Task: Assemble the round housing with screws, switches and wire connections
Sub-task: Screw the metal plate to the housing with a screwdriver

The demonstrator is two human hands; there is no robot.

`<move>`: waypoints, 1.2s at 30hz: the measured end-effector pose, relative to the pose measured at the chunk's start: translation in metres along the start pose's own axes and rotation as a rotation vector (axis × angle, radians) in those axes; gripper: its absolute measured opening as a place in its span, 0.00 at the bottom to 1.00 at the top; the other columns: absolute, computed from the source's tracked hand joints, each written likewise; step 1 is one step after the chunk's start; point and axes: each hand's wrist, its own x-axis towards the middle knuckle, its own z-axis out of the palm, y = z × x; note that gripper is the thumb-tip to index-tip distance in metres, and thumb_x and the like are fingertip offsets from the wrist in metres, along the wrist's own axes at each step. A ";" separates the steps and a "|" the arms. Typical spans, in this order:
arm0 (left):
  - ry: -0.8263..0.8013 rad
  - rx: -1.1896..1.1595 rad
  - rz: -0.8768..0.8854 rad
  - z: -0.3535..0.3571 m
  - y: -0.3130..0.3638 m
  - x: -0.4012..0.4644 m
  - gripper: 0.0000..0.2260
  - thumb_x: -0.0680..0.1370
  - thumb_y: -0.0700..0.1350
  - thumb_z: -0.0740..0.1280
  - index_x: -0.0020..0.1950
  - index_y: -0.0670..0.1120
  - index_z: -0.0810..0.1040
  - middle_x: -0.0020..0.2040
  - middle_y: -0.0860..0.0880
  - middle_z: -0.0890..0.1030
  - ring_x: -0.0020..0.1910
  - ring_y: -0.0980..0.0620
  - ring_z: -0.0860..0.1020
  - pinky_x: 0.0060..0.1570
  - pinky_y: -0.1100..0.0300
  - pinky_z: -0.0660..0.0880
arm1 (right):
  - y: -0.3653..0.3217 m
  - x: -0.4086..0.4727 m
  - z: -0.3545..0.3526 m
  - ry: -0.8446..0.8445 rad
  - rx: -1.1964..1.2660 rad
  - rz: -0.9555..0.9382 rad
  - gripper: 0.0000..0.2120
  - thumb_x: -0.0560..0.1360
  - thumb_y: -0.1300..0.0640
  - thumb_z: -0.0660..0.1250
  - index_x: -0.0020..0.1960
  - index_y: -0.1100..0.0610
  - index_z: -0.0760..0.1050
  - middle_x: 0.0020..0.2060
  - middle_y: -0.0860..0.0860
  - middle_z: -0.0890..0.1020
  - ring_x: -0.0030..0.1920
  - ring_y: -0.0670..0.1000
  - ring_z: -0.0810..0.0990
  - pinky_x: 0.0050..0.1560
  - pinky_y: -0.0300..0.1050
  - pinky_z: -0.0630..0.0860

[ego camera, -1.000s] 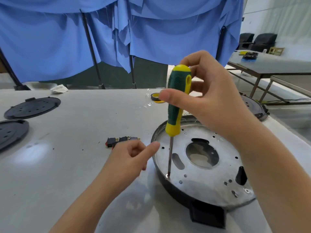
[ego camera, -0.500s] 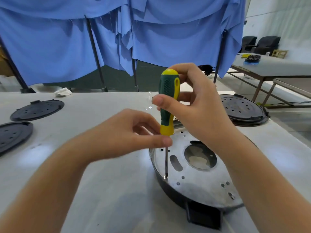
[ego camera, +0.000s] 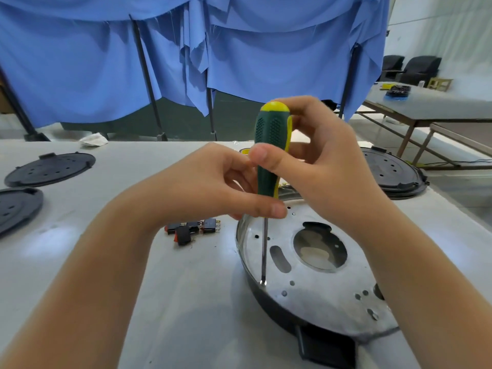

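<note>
The round housing point(ego camera: 314, 296), a black shell with a silver metal plate on top, lies on the table at lower right. A green and yellow screwdriver point(ego camera: 271, 145) stands upright with its tip on a screw point(ego camera: 263, 282) at the plate's left edge. My right hand point(ego camera: 319, 161) grips the upper handle, thumb across its front. My left hand point(ego camera: 213, 187) pinches the lower end of the handle where the shaft begins. Small black switches point(ego camera: 191, 228) with red parts lie on the table left of the housing.
Two black round lids point(ego camera: 50, 169) point(ego camera: 16, 209) rest at the table's left side, another black housing point(ego camera: 391, 174) at the right edge. A yellow tape roll point(ego camera: 243, 151) peeks out behind my hands. Blue cloth hangs behind; a second table stands at far right.
My left hand rose from the table beside the housing and closed on the lower handle of the screwdriver. The screwdriver stays upright on the same screw.
</note>
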 end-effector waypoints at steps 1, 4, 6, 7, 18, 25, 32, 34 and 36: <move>-0.003 -0.009 -0.005 0.002 -0.001 0.001 0.22 0.57 0.60 0.79 0.45 0.51 0.83 0.38 0.49 0.85 0.38 0.52 0.84 0.41 0.59 0.82 | 0.000 -0.001 0.001 0.044 -0.065 -0.015 0.18 0.68 0.54 0.76 0.52 0.51 0.71 0.42 0.50 0.78 0.41 0.46 0.81 0.39 0.38 0.79; 0.002 -0.034 0.044 0.010 -0.001 0.005 0.21 0.58 0.58 0.80 0.48 0.53 0.83 0.43 0.50 0.85 0.44 0.50 0.84 0.46 0.54 0.83 | 0.001 -0.004 0.004 0.156 -0.224 -0.046 0.24 0.64 0.48 0.78 0.49 0.51 0.65 0.37 0.44 0.75 0.37 0.42 0.77 0.36 0.32 0.73; 0.029 -0.083 0.072 0.013 -0.001 0.006 0.18 0.58 0.55 0.79 0.46 0.54 0.83 0.43 0.49 0.86 0.43 0.49 0.84 0.45 0.53 0.83 | 0.001 -0.004 0.006 0.194 -0.239 -0.020 0.25 0.64 0.47 0.78 0.49 0.51 0.64 0.37 0.45 0.75 0.37 0.41 0.76 0.36 0.31 0.72; 0.023 -0.111 0.075 0.013 -0.002 0.006 0.17 0.59 0.53 0.78 0.46 0.53 0.83 0.43 0.48 0.86 0.44 0.48 0.85 0.45 0.52 0.83 | 0.001 -0.005 0.006 0.193 -0.220 0.000 0.25 0.64 0.46 0.77 0.49 0.50 0.64 0.39 0.46 0.75 0.38 0.41 0.76 0.36 0.31 0.73; -0.326 -0.284 0.051 0.001 -0.015 0.002 0.17 0.76 0.40 0.69 0.65 0.46 0.76 0.61 0.48 0.82 0.61 0.49 0.80 0.62 0.54 0.75 | -0.011 -0.003 -0.018 -0.274 0.232 0.181 0.22 0.73 0.62 0.65 0.67 0.55 0.70 0.55 0.52 0.82 0.54 0.50 0.82 0.51 0.45 0.80; 0.003 -0.091 0.110 0.014 -0.003 0.005 0.18 0.59 0.56 0.80 0.45 0.54 0.82 0.43 0.43 0.84 0.45 0.43 0.83 0.47 0.49 0.82 | -0.006 -0.005 0.000 0.065 -0.170 0.020 0.26 0.59 0.48 0.80 0.47 0.50 0.67 0.37 0.54 0.77 0.37 0.49 0.79 0.40 0.43 0.78; -0.086 -0.266 0.092 0.000 -0.012 0.002 0.14 0.66 0.43 0.77 0.50 0.44 0.84 0.47 0.46 0.86 0.48 0.48 0.85 0.47 0.63 0.79 | -0.002 -0.002 -0.009 -0.107 0.292 0.210 0.22 0.72 0.56 0.64 0.66 0.55 0.68 0.55 0.53 0.82 0.56 0.48 0.81 0.57 0.44 0.77; -0.143 -0.296 0.092 -0.003 -0.015 0.000 0.13 0.70 0.39 0.72 0.54 0.43 0.83 0.51 0.46 0.86 0.52 0.48 0.84 0.51 0.61 0.79 | -0.002 -0.003 -0.012 -0.210 0.436 0.221 0.23 0.73 0.62 0.61 0.68 0.58 0.68 0.59 0.56 0.80 0.59 0.53 0.80 0.59 0.48 0.77; -0.202 -0.346 0.083 -0.004 -0.017 -0.001 0.14 0.72 0.37 0.69 0.56 0.44 0.81 0.54 0.46 0.85 0.56 0.49 0.82 0.55 0.59 0.78 | -0.001 -0.004 -0.010 -0.248 0.414 0.193 0.21 0.74 0.65 0.60 0.67 0.60 0.69 0.60 0.57 0.80 0.58 0.54 0.80 0.57 0.49 0.78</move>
